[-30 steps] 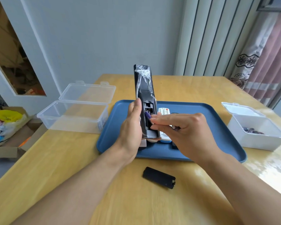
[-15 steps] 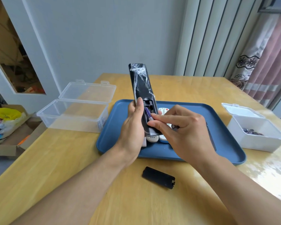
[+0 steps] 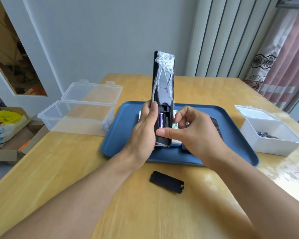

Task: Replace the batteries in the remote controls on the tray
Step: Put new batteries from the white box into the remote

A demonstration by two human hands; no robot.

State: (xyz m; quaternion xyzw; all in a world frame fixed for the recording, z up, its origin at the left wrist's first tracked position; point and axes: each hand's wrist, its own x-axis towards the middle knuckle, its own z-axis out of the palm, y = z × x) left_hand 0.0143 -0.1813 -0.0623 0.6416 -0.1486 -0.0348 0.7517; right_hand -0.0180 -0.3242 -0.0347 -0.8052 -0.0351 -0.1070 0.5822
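From the head view, my left hand [image 3: 145,130] is wrapped round the lower part of the black remote [image 3: 163,94], thumb along its near edge. I hold it upright over the blue tray [image 3: 121,135] with its back toward me, so the open battery bay faces my eyes and my other hand can work in it. A purple battery [image 3: 161,120] already sits in the left slot of the bay; the slot beside it looks empty.

My right hand [image 3: 195,133] is just right of the remote, fingers curled. Its thumb presses the remote's body just below the bay, I think to steady it, while the curled fingers keep a second battery [image 3: 187,123], of which only the metal end shows. I judge that one is meant for the empty slot, so it stays close by.

Behind the remote, a white remote [image 3: 175,125] lies on the tray, mostly hidden, and a dark remote [image 3: 216,125] lies behind my right hand. The battery cover [image 3: 167,181] rests on the wooden table [image 3: 59,169] nearer me than the tray, within reach for closing up. Left of the tray stands an open clear box [image 3: 76,116]; right of it an open white box [image 3: 269,137] holds batteries.
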